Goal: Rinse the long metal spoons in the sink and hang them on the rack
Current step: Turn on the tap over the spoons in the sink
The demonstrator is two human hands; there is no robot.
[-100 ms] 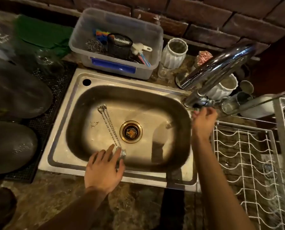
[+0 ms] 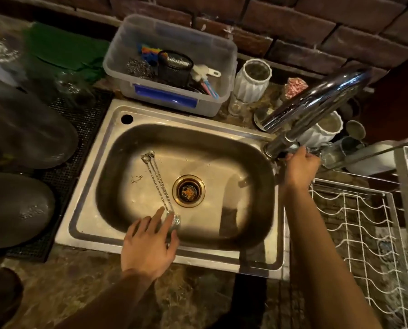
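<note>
Both hands are at work on opposite sides of the sink (image 2: 86, 210). Low and left of centre, the left hand (image 2: 148, 245) reaches over the near rim with fingers spread and loosely curved, the fingertips (image 2: 161, 211) touching the bowl ends of the long metal spoons (image 2: 159, 184); it looks to be gathering them, though whether it has a firm hold I cannot tell. These spoons lie together on the basin floor, running diagonally from upper left down toward that hand, just beside the drain (image 2: 188, 191), probably so that water will run along them. No water is visible. At right of centre, the right hand (image 2: 300, 165) is closed around the base of the faucet (image 2: 317, 103), likely on its handle, which suggests the rinse is about to start. Along the right edge of the frame the wire rack (image 2: 364, 224) stands just beside the sink on the surface, near enough for hanging the wet spoons without dripping far.
</note>
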